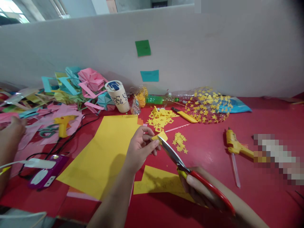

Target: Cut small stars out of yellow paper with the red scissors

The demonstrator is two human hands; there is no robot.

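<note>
Between its thumb and fingers my left hand (142, 145) pinches a small piece of yellow paper (163, 136). My right hand (197, 186) is wrapped round the red-handled scissors (174, 156), whose blade tips meet the paper beside my left thumb. Just right of the paper lies a little heap of cut yellow stars (180, 142). Behind it is a pile of yellow paper scraps (159, 118). Under my forearms are a large yellow sheet (102, 148) and a smaller yellow strip (159, 180).
A yellow glue gun (234, 142) lies at right. At the back are a yellow cutter knife (187, 116), a star-covered clear bottle (206, 106) and a white cup (118, 96). Folded paper shapes, another glue gun (63, 124) and a purple power strip (48, 172) fill the left, near another person's hand (14, 129).
</note>
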